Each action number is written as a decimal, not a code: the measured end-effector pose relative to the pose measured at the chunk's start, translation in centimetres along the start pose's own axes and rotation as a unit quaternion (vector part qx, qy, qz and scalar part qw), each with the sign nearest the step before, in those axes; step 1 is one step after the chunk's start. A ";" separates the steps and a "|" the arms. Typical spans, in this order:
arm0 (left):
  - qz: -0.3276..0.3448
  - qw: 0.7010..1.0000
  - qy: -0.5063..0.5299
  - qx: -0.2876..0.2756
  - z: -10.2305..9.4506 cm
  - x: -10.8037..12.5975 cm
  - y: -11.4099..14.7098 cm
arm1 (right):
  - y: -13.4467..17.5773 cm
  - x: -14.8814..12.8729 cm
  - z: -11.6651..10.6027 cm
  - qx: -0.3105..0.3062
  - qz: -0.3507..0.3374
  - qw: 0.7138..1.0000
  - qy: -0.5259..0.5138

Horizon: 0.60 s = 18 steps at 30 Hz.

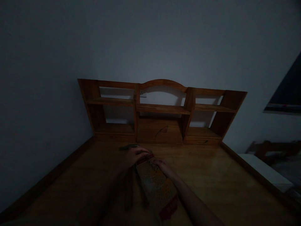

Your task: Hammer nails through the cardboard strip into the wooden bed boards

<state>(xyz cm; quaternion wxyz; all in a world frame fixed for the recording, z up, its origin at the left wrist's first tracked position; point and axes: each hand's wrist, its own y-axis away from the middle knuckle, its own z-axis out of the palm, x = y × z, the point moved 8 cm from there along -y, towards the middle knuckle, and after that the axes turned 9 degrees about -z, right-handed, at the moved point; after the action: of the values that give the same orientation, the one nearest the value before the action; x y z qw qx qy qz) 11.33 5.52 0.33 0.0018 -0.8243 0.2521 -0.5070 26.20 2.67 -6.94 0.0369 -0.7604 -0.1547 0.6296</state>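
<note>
A long, flat packet [155,182] lies slanted on the wooden desk, tan and speckled with a red band at each end. At its far end my left hand [136,156] has its fingers curled over the red band. My right hand [162,165] grips the upper right side of the packet, thumb and fingers close together. Just beyond my left hand rests a small, dark, narrow object [129,147], its kind unclear in the dim light. Dark strips run beside the packet's left edge; whether they are straps or shadows, I cannot tell.
A wooden shelf unit [162,109] with several compartments stands along the desk's back edge against the wall. Raised wooden borders edge the desk [211,179] left and right. A white surface [265,171] and a wooden chair-like frame [277,150] are at the right. Light is very low.
</note>
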 end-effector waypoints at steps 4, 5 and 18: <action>-0.022 1.000 0.006 0.020 -0.2 0.0 0.2 | 0.1 0.0 0.3 -0.015 0.005 0.999 -0.035; -0.029 0.999 0.011 0.025 -0.3 -0.1 0.2 | 0.2 -0.1 0.4 -0.016 0.006 0.999 -0.040; -0.092 0.960 0.212 0.156 -4.1 -3.2 -0.5 | 0.2 1.4 0.7 -0.022 0.015 0.999 -0.041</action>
<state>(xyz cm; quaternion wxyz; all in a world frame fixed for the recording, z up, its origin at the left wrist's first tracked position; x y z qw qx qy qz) 6.96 8.29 -0.19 0.0298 -0.7070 0.0874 -0.7012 25.75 2.74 -8.43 0.0044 -0.7367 -0.1583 0.6574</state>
